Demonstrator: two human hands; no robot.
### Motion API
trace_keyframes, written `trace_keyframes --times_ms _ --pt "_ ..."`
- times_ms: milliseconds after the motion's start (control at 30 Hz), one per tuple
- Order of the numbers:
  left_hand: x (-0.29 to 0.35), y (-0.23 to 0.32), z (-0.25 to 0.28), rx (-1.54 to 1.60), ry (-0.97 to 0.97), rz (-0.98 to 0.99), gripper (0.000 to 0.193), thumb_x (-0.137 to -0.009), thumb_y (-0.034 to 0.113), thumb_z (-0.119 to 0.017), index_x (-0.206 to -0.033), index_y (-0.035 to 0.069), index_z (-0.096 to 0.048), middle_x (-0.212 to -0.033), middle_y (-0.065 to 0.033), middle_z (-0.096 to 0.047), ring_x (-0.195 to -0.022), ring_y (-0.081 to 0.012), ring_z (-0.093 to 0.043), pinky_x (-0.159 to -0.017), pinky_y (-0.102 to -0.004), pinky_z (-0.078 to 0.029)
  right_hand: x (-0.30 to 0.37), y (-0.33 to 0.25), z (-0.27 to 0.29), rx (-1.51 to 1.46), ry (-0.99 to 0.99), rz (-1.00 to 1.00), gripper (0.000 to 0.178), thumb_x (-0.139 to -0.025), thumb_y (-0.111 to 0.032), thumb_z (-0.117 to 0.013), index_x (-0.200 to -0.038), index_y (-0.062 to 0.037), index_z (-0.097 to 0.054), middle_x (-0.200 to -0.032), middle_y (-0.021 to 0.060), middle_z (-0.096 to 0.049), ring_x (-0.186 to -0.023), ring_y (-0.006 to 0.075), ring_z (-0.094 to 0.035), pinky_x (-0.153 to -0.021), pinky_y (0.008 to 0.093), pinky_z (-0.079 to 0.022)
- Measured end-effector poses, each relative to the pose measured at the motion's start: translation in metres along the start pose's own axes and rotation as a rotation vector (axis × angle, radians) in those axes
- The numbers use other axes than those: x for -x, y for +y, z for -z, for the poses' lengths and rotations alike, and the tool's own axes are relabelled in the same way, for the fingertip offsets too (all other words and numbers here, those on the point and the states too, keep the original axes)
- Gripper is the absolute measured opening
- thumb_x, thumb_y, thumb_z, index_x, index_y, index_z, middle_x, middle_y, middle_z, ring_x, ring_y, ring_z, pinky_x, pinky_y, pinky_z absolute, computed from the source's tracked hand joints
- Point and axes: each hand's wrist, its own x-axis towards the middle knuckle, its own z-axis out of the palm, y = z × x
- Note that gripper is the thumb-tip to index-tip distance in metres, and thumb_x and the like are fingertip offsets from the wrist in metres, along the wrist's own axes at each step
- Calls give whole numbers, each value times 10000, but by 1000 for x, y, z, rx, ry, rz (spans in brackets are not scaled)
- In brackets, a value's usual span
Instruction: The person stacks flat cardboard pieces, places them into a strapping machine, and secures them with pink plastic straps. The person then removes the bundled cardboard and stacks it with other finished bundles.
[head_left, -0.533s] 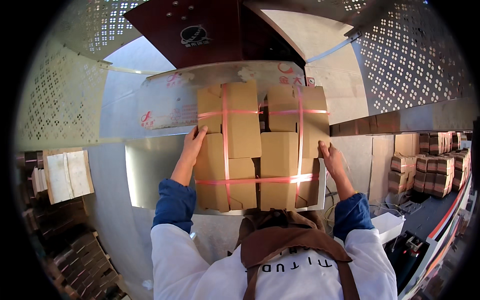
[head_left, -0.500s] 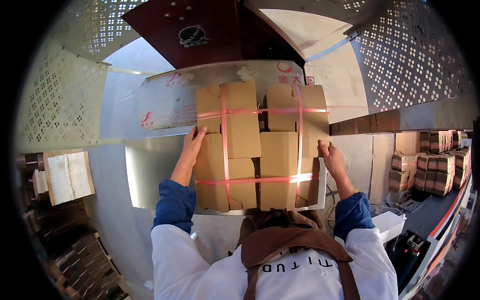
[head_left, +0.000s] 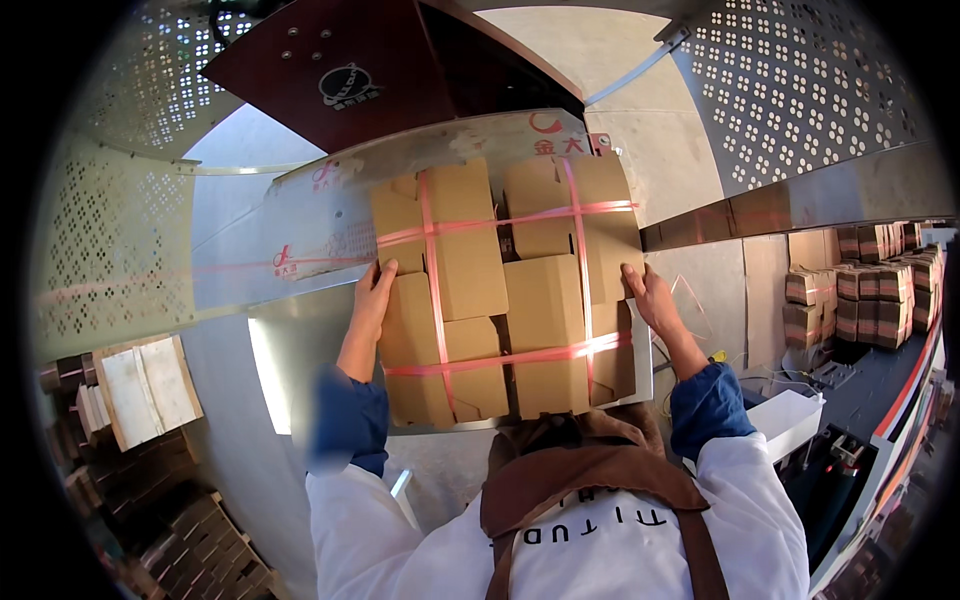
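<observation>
Between my hands sits a bundle of folded brown cardboard boxes (head_left: 544, 310), bound lengthwise and crosswise with pink plastic strapping (head_left: 436, 280). It rests on a metal work surface (head_left: 290, 370). My left hand (head_left: 368, 312) grips its left side, thumb on the upper face and the other fingers partly hidden. On the right side, my right hand (head_left: 654, 300) holds the edge in the same way, with fingers mostly out of sight. A faint pink strand (head_left: 230, 270) stretches left from the bundle.
A dark red machine housing (head_left: 330, 75) stands beyond the bundle, flanked by perforated metal guards (head_left: 775, 100). Strapped carton stacks (head_left: 872, 295) are at the right, near a white open bin (head_left: 785, 422). More stacked cardboard (head_left: 205, 545) and a white-topped board (head_left: 148, 390) lie left.
My view has turned slightly, so the machine and bundle appear tilted and shifted left. A pink strand now shows left of the bundle. Both hands keep their hold on its sides.
</observation>
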Motion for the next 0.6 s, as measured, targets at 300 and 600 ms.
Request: trace_keyframes --times_ms 300,600 --pt "-2 -6 -1 2 -7 -40 499 -921 340 -584 -1288 8 -521 -1220 -84 -577 -1105 -172 -520 -948 -296 -392 0 3 -1 -33 -7 5 608 -927 -521 -475 -1126 48 -555 -948 299 -627 -944 433 -605 -803 442 -464" --pt "-15 -22 11 148 5 84 609 -906 446 -566 -1314 1 -484 -1256 -119 -556 -1135 -205 -522 -965 -317 -411 -8 26 -3 -273 -74 -80 613 -960 -513 -401 -1192 35 -550 -1093 180 -647 -1028 286 -607 -884 359 -449"
